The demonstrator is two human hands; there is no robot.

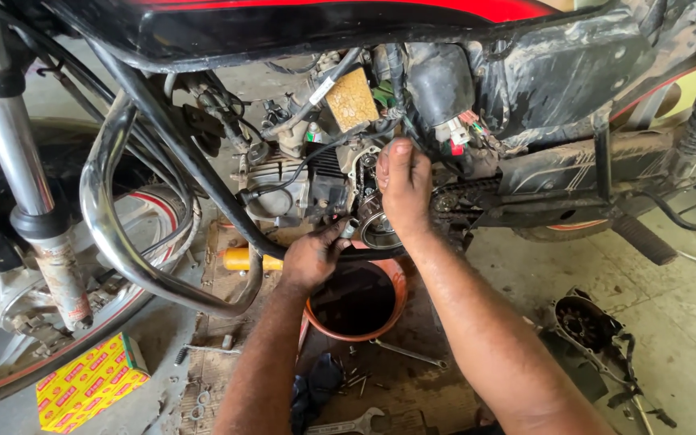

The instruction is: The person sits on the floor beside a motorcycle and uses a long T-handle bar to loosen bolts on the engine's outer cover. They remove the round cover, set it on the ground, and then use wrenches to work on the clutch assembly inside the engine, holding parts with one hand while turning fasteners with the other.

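Below you: grey concrete floor (pixel 686 338) | orange round basin (pixel 392 318) | yellow cardboard box (pixel 90 383) | steel spanner (pixel 408 353) | black engine cover (pixel 586 326)

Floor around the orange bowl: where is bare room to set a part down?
Bare concrete lies right of the orange bowl, before the engine cover. Crowded: the mat below the bowl holds loose bolts and a wrench; the yellow box fills the left.

light: soft daylight | shadow: deep under tank (pixel 300 24) | glare: chrome guard (pixel 110 217) | focus: sharp | edges: bowed
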